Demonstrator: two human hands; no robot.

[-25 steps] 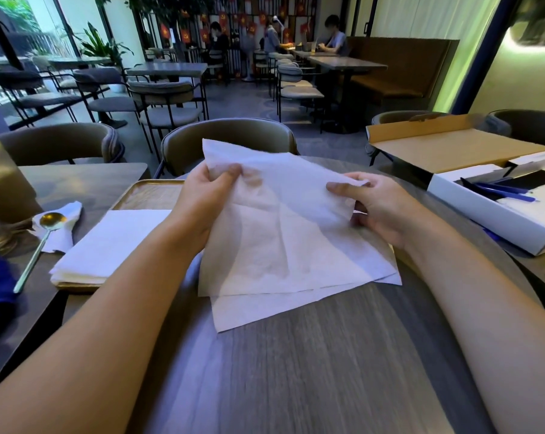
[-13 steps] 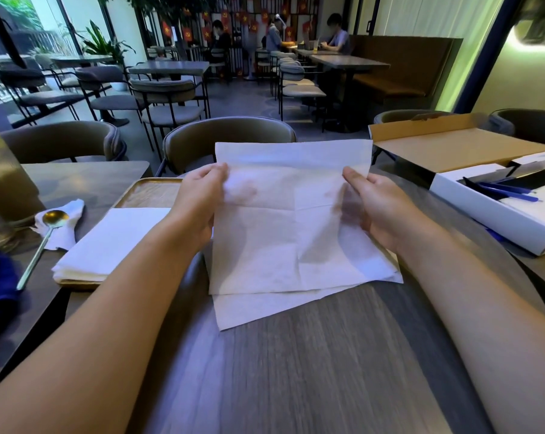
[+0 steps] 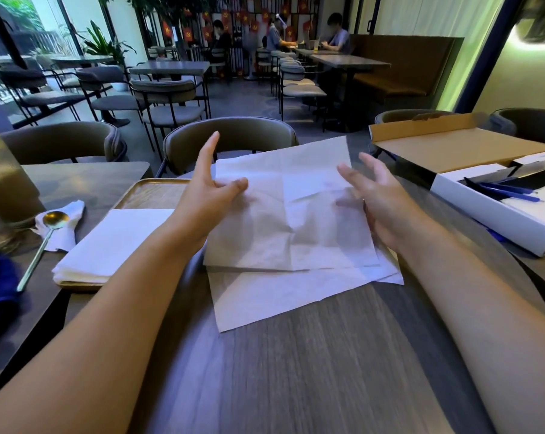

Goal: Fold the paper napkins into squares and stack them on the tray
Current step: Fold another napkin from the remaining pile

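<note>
at the middle of the worktop the top napkin is held up off the unfolded sheets beneath. the left hand pinches its left edge between thumb and a finger, the other fingers fanned; the right hand is spread, its thumb seemingly behind the right edge, probably to keep the sheet taut and square for the first fold. folded napkins already lie stacked on the tray to the left. a white box crowds the right, but the near worktop gives room for folding.
</note>
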